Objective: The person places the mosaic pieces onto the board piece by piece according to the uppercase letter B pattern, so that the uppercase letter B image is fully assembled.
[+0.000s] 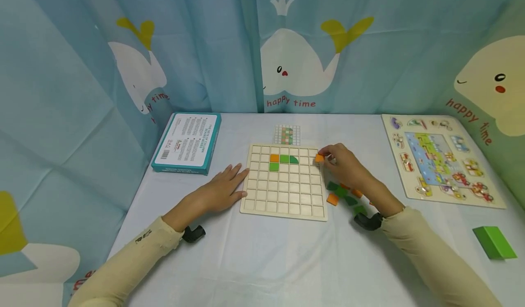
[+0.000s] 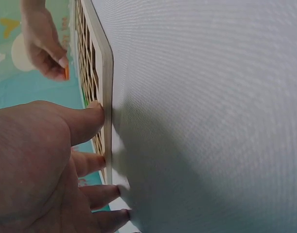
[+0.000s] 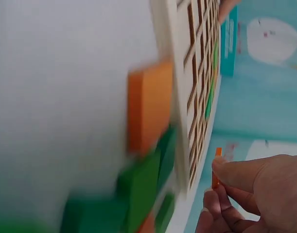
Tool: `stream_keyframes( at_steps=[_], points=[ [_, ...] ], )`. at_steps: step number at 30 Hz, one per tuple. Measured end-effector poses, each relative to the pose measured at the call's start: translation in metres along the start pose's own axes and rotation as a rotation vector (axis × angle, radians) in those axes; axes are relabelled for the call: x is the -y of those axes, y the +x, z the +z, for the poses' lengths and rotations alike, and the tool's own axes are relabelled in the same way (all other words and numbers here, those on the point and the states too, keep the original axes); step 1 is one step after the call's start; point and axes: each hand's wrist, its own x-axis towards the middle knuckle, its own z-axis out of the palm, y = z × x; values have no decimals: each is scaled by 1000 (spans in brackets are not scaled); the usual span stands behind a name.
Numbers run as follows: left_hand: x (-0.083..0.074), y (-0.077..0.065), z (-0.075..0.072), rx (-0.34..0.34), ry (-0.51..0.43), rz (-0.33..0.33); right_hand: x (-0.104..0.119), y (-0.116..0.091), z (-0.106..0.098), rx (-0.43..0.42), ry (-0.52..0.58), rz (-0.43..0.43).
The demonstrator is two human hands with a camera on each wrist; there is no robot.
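A wooden grid board point(image 1: 283, 202) lies mid-table, with an orange square tile point(image 1: 274, 158), two green square tiles point(image 1: 285, 159) and a dark green quarter-round tile point(image 1: 294, 160) in its upper cells. My left hand point(image 1: 223, 189) rests at the board's left edge, fingers spread, thumb and fingertips touching the rim. Over the board's upper right corner, my right hand point(image 1: 344, 163) pinches an orange tile point(image 3: 218, 167) between thumb and fingers. Below that hand lies a loose pile of orange and green tiles point(image 1: 341, 191), partly hidden by the wrist.
Behind the board lies a small pattern card point(image 1: 287, 135). A teal-edged box point(image 1: 186, 143) sits at the left. On the right are a picture puzzle board point(image 1: 443, 161) and a green block point(image 1: 494, 242). A whale-print curtain point(image 1: 229, 47) hangs behind the table.
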Motion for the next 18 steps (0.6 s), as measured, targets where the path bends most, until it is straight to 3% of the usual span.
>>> stream_keyframes(
  at_steps=[9,18],
  points=[
    [0,0,-1,2,-2,-5,29,14,28,47,25,-103],
    [1,1,0,4,7,-16,35,19,45,12,-73,-183]
  ],
)
